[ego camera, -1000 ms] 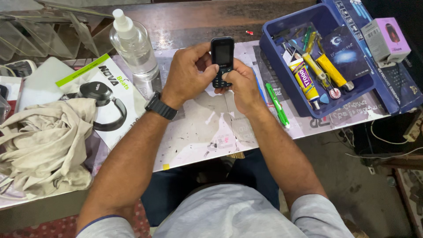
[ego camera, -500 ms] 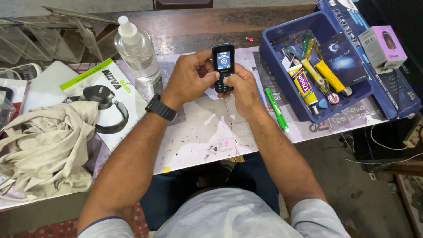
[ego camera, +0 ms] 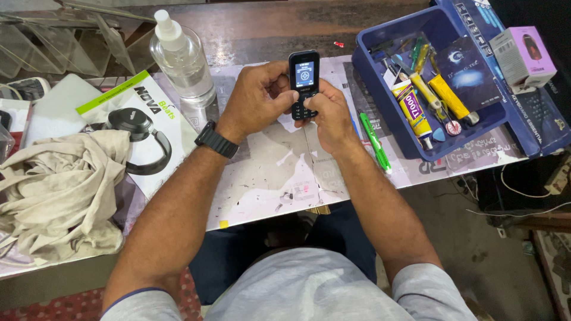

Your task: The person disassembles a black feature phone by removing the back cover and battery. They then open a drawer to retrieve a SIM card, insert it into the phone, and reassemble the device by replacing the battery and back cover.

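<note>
A small black keypad phone is held upright above the paper-covered table, gripped from both sides. Its screen is lit, with a pale blue display and a round figure in the middle; the lower keypad is partly hidden by the thumbs. The left hand is wrapped around the phone's left edge with fingers curled closed on it, and a black wristwatch is worn on that wrist. The right hand is closed on the lower right part, its thumb laid over the keys. A clear spray bottle stands to the left, a green pen lies just beside the right wrist, and a blue tray of glue tubes sits to the right. Compared with a second ago, when the screen was seen dark, it is now seen lit, and the grip has been kept much the same
</note>
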